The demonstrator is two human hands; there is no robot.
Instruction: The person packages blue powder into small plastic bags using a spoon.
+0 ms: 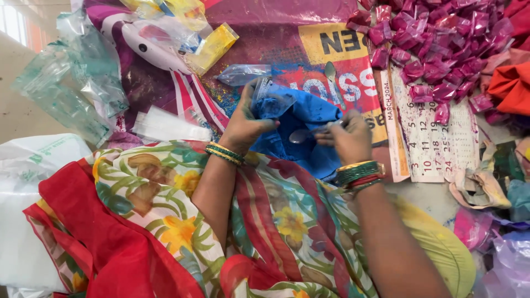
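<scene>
Here, the left hand (243, 124) pinches a small clear packet (270, 99) of blue powder, grip clamped on its mouth; the right hand (348, 138) holds a metal spoon (303, 135), fingers closed on its handle, above the blue powder bag (309, 118), near pink packets (436, 44).

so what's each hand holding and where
Left hand pinches a small clear pouch by its lower edge; right hand holds a metal spoon by its handle end.

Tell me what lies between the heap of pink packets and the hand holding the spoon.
In the head view, a printed calendar sheet lies between the pink packets and the right hand holding the spoon.
</scene>
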